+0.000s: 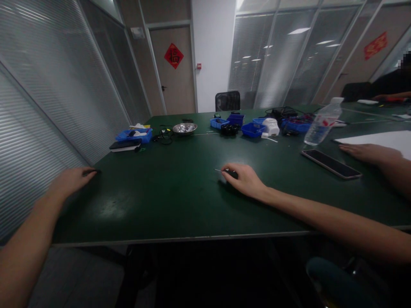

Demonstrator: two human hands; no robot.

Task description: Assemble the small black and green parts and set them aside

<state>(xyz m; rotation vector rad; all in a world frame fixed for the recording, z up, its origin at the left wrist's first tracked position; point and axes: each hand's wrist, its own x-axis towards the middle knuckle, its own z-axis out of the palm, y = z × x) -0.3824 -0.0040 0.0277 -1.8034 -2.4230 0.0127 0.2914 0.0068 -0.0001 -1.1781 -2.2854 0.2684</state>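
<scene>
Near the left edge of the green table (180, 205), my left hand (72, 180) pinches a small dark object (96, 171) that is too small to name. Toward the middle, my right hand (245, 179) is closed around the dark handle of a small screwdriver (231, 173). Its thin metal shaft points left, just above the tabletop. Part of the handle is hidden by my fingers.
A phone (331, 164) and a tilted-looking plastic bottle (323, 122) are right of my right hand. Another person's hand (372, 153) rests by white paper (382, 139). Farther back are a metal bowl (185, 128), a blue tray (134, 135) and a blue bin (253, 130).
</scene>
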